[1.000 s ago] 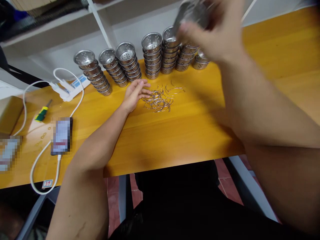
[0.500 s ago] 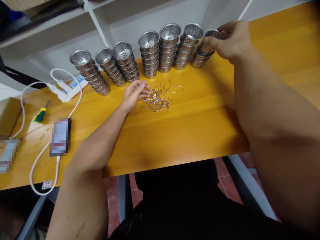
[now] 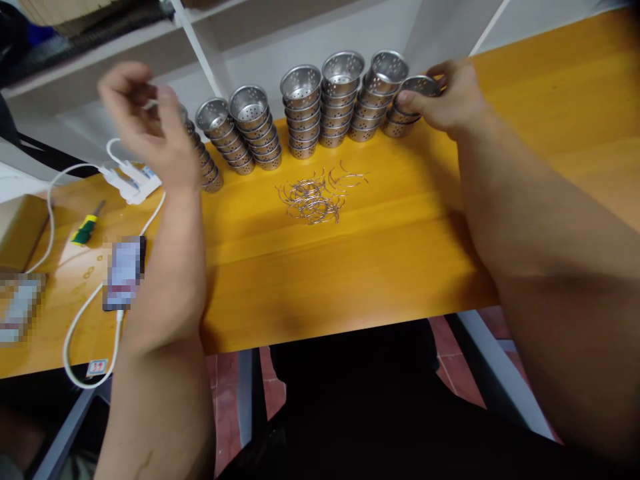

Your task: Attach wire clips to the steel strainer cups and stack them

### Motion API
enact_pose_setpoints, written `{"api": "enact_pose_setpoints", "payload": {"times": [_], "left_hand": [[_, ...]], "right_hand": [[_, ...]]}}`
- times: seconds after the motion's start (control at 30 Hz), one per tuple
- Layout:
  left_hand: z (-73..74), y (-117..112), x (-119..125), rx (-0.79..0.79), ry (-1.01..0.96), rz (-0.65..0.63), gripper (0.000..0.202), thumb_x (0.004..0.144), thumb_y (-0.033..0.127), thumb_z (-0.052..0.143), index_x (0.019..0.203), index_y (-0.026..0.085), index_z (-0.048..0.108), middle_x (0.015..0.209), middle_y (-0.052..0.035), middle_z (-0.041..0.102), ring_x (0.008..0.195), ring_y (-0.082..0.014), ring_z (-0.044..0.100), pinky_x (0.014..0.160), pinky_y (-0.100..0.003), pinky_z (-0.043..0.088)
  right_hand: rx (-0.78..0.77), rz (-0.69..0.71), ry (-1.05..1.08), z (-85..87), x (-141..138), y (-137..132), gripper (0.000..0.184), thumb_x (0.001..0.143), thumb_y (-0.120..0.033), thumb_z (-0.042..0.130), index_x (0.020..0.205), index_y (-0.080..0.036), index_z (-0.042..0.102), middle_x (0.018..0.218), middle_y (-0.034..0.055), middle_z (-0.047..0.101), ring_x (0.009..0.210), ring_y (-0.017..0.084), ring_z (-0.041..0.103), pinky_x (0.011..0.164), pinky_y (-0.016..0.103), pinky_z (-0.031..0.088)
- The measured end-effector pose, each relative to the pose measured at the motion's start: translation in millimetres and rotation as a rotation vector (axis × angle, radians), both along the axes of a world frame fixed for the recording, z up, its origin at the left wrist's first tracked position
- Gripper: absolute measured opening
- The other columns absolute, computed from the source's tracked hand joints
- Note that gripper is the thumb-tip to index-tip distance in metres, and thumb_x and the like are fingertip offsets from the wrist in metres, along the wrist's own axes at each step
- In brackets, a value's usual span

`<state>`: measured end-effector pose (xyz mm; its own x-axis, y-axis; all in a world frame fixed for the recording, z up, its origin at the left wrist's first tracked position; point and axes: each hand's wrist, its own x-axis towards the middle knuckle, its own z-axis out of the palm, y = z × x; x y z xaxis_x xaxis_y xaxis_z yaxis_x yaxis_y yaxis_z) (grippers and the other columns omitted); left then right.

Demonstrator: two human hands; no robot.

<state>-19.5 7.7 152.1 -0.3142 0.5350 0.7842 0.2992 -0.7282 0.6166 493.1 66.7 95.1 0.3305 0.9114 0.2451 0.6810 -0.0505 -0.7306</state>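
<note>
Several stacks of perforated metal cups (image 3: 303, 110) stand in a row along the far edge of the yellow table (image 3: 350, 267). My right hand (image 3: 450, 100) is closed on the top cup (image 3: 417, 85) of the short rightmost stack. My left hand (image 3: 145, 123) is raised above the leftmost stack (image 3: 210, 175) and hides most of it. Its fingers are curled and smeared by motion, and I cannot make out whether it holds anything. A loose pile of thin wire rings (image 3: 313, 197) lies on the table in front of the stacks, with neither hand touching it.
A white power strip (image 3: 133, 181) with a looping white cable (image 3: 75, 333) lies at the left. Beside it are a yellow-green screwdriver (image 3: 85, 228), a phone (image 3: 123, 270) and a cardboard box (image 3: 17, 227). A white shelf frame (image 3: 200, 47) rises behind the cups.
My left hand has lifted off the wire rings and swung up to the left, over the leftmost stack. My right hand brought a cup down onto the rightmost stack and still grips it.
</note>
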Motion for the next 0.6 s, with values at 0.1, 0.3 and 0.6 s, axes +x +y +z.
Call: {"api": "enact_pose_setpoints", "payload": {"times": [0.1,0.3,0.6], "left_hand": [[2.3,22.3,-57.4,0.370,0.258,0.272,0.070,0.109,-0.008,0.064,0.154,0.045,0.063,0.151,0.0173,0.079,0.159,-0.0063,0.068,0.141,-0.023,0.056],[-14.4,22.5,-90.4,-0.363,0.152,0.302,0.094,0.100,-0.004,0.101,0.166,0.031,0.044,0.175,0.0081,0.072,0.166,-0.0085,0.066,0.143,-0.029,0.057],[-44.7,71.5,-106.0,-0.387,0.141,0.422,0.119,0.055,-0.011,0.115,0.153,0.027,0.059,0.156,0.0038,0.080,0.150,-0.0234,0.068,0.147,-0.050,0.058]], "right_hand": [[0.137,-0.122,0.039,-0.5,-3.5,9.2,0.061,0.125,-0.018,0.092,0.180,0.003,0.077,0.180,0.0381,0.071,0.150,0.014,0.081,0.120,0.024,0.058],[0.432,-0.135,0.094,14.4,-5.8,17.7,0.027,0.134,-0.006,0.065,0.153,0.000,0.083,0.166,0.0355,0.081,0.141,0.012,0.086,0.117,0.019,0.060],[0.355,-0.107,0.137,28.8,-4.6,19.0,0.016,0.136,-0.015,0.066,0.120,-0.018,0.066,0.155,0.0237,0.079,0.137,0.015,0.076,0.128,0.031,0.054]]}}
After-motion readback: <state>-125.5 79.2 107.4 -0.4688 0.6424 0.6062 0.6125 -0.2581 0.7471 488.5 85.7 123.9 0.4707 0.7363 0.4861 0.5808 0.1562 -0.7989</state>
